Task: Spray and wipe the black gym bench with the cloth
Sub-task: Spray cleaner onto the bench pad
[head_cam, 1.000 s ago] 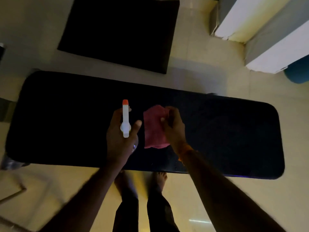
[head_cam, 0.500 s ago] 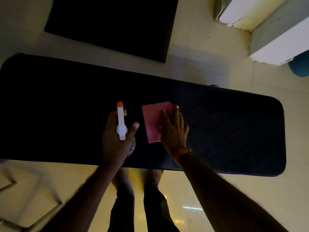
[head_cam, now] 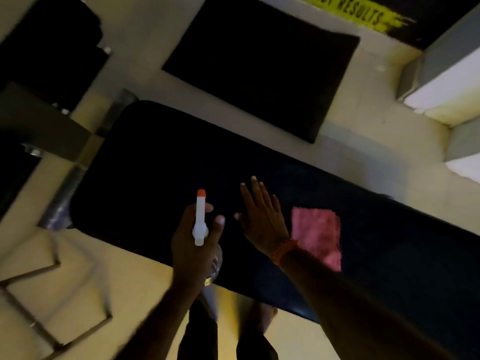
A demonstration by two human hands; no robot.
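Note:
The black gym bench (head_cam: 155,178) runs diagonally from upper left to lower right. My left hand (head_cam: 192,245) grips a clear spray bottle (head_cam: 200,216) with a white head and orange nozzle tip, held over the bench's near edge and pointing away from me. My right hand (head_cam: 262,216) hovers flat with fingers spread above the bench, holding nothing. The pink cloth (head_cam: 318,235) lies flat on the bench just right of that hand, partly hidden by my forearm.
A black floor mat (head_cam: 259,66) lies beyond the bench on the pale tiled floor. Grey metal frame parts (head_cam: 33,131) and dark equipment stand at left. White and grey blocks (head_cam: 446,81) sit at right. My feet (head_cam: 262,318) stand under the bench's near edge.
My right hand has let go of the pink cloth and moved left of it, fingers spread. The view has swung, so the bench now lies diagonally. The spray bottle stays in my left hand.

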